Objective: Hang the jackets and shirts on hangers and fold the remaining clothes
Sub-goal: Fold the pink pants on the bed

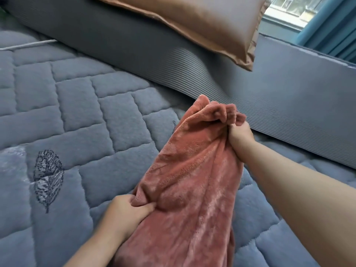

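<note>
A rust-pink fleece garment point(188, 170) is being held stretched above the quilted grey-blue bed cover point(77, 112), running from the near edge of the bed toward its head. Its far end is being gripped by the right hand point(240, 135), whose fingers are being curled tightly into the bunched fabric, close to the foot of the grey ribbed headboard cushion point(212, 74). Its left edge is being pinched by the left hand point(123, 211) nearer the near edge of the bed, the thumb being pressed onto a fold while the other fingers are being hidden beneath the cloth. Whether the garment is touching the cover underneath cannot be told. A brown satin pillow point(192, 22) is being propped against the ribbed cushion at the head of the bed, well apart from the garment. An embroidered leaf motif point(48, 178) is being displayed on the cover to the left of the left hand. A white cord point(28, 45) is lying along the far left edge of the cover. A teal curtain point(327, 26) is hanging beside a window point(289, 6) beyond the far right corner
</note>
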A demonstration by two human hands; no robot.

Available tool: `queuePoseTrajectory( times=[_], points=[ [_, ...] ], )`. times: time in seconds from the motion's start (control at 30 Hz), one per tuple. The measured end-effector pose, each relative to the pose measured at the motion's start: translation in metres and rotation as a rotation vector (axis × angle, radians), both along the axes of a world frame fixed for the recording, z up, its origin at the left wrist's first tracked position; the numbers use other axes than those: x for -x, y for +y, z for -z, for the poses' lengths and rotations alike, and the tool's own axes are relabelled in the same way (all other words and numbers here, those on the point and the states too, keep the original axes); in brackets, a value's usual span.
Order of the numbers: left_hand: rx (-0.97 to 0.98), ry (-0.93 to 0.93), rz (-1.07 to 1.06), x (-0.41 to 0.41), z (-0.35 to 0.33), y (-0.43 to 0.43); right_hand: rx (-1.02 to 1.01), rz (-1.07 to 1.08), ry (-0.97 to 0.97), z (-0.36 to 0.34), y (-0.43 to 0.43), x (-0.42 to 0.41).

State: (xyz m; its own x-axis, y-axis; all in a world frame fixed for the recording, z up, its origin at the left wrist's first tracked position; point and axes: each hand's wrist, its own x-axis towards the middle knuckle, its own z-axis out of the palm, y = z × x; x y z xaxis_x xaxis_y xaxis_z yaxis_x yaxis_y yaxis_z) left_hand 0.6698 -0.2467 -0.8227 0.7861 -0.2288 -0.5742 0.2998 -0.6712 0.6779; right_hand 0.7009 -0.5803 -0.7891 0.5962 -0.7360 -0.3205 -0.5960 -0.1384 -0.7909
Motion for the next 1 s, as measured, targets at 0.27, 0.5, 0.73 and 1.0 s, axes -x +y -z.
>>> queuePoseTrajectory(
  times=[0.27, 0.5, 0.73, 1.0],
  points=[
    [-0.243, -0.333, -0.041, 0.025, -0.015, 0.013, -0.072, 0.108, -0.039, -0.022, 0.120, 0.147],
    [-0.427, -0.158, 0.181, 0.027, -0.026, 0.042, -0.450, 0.024, 0.178, -0.015, 0.190, 0.221],
    [0.191, 0.442, -0.050, 0.074, -0.057, 0.054, -0.439, -0.004, 0.200, -0.037, 0.181, 0.260],
    [0.068, 0.426, -0.147, 0.207, -0.107, 0.105, -0.631, 0.048, 0.323, -0.070, 0.222, 0.383]
  ],
)
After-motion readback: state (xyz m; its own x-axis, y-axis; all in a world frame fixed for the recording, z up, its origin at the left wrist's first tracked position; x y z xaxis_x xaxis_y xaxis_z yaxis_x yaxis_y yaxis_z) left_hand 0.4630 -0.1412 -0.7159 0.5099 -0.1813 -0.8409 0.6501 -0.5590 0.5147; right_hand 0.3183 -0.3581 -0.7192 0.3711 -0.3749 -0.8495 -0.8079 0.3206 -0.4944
